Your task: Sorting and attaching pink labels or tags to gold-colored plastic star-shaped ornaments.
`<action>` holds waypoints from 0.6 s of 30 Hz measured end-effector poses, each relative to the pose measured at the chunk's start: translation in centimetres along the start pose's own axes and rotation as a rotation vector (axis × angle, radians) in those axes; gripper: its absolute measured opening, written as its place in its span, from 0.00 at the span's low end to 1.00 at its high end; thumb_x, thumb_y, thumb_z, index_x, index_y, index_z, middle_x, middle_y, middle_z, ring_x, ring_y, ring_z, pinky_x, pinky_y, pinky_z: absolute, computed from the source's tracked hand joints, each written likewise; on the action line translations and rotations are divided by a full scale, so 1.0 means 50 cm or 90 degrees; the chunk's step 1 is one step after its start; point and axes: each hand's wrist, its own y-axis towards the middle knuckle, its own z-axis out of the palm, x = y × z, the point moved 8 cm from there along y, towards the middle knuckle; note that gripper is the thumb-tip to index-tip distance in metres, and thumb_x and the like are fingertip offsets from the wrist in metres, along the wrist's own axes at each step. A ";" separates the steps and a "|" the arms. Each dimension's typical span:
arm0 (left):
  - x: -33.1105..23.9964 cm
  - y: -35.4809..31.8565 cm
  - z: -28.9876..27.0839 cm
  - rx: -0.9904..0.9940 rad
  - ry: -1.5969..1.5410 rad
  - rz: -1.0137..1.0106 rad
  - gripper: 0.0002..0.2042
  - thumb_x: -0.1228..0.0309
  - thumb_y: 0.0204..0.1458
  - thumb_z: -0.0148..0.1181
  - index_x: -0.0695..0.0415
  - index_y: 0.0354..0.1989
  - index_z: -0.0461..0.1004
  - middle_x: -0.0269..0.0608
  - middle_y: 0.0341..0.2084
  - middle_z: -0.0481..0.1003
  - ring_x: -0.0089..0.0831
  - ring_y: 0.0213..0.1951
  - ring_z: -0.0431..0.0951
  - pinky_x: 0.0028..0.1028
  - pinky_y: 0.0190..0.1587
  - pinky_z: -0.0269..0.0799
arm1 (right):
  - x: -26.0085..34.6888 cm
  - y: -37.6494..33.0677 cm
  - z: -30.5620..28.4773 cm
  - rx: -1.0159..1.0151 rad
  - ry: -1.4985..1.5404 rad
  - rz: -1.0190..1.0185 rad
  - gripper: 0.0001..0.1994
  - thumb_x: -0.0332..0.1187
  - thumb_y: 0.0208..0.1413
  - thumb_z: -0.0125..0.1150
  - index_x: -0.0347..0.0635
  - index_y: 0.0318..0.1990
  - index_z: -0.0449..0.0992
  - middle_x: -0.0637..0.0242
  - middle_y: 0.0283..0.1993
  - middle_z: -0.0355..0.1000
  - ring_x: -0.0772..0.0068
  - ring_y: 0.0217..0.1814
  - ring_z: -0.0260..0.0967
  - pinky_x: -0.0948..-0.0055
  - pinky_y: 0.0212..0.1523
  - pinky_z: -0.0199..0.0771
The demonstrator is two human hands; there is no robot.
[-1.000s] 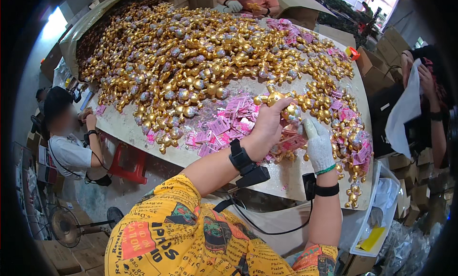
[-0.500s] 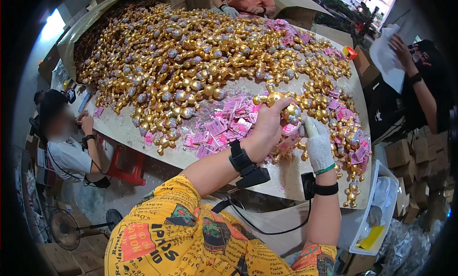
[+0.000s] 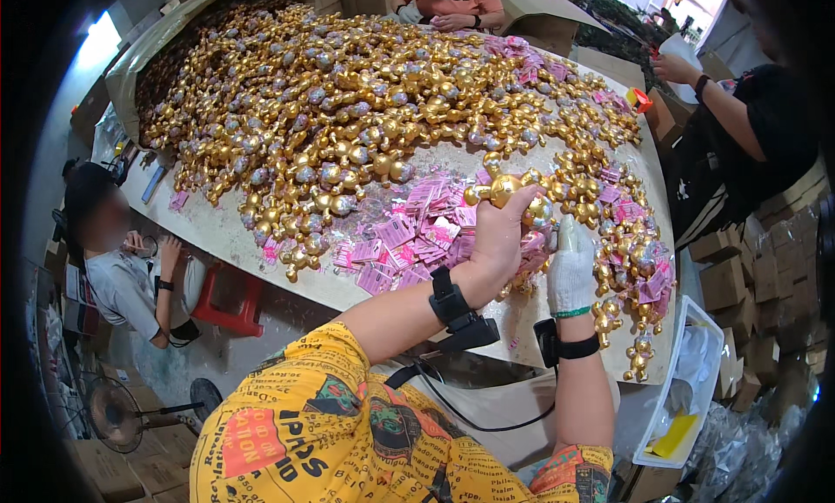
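Head camera view: the person's bare left hand [image 3: 497, 246] holds a gold figurine [image 3: 504, 188] pinched between thumb and fingers, raised above a pale table [image 3: 230, 220], with its rounded limbs showing beyond the thumb. The right hand [image 3: 571, 272], in a white glove with a green cuff, is upright just beside the figurine's shiny end, fingers close together; whether they grip anything cannot be told. Black straps circle both wrists. Pink cards [image 3: 426, 203] lie heaped to the left of the left hand, and a large pile of similar gold figures [image 3: 330, 94] spreads over the table behind it. A white bin [image 3: 658, 459] stands off the table's right edge, a red stool [image 3: 228, 303] at its left. Three other people are around the table, one across it in an orange shirt [image 3: 452, 3].
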 end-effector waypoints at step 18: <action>0.006 -0.015 -0.002 -0.029 0.034 0.024 0.08 0.64 0.46 0.58 0.55 0.28 0.75 0.26 0.19 0.67 0.16 0.19 0.65 0.20 0.18 0.65 | 0.002 -0.007 -0.004 -0.086 0.064 -0.008 0.16 0.38 0.60 0.42 0.41 0.23 0.66 0.75 0.19 0.57 0.84 0.21 0.51 0.80 0.20 0.51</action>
